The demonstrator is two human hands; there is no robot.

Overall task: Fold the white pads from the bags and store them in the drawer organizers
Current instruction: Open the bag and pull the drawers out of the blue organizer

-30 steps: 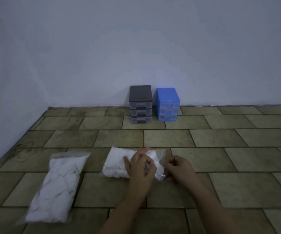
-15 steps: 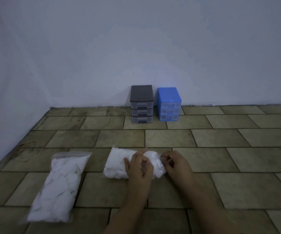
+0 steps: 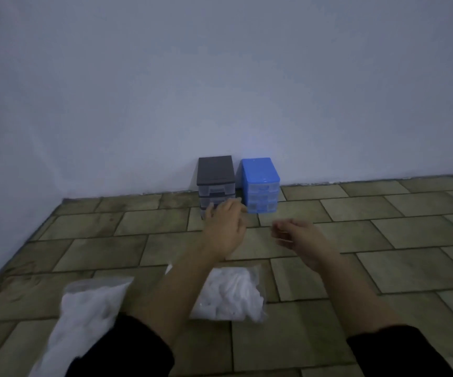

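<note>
Head view: left hand (image 3: 224,227) loose and holding nothing, covering the lower drawers of the dark grey drawer organizer (image 3: 215,180); blue drawer organizer (image 3: 260,185) beside it. Right hand (image 3: 297,235) curled, blurred; grasp can't be told. Two bags of white pads on the tiled floor (image 3: 410,268): left bag (image 3: 84,317) cut off by the frame, middle bag (image 3: 233,295) partly behind the left forearm.

Your left hand (image 3: 224,227) covers the grey drawer organizer's (image 3: 215,175) bottom drawer. Your left forearm (image 3: 176,292) hides the left part of the middle bag of pads (image 3: 233,295). The left bag (image 3: 84,317) runs off the bottom edge. Both hands blurred; finger positions unclear.
</note>
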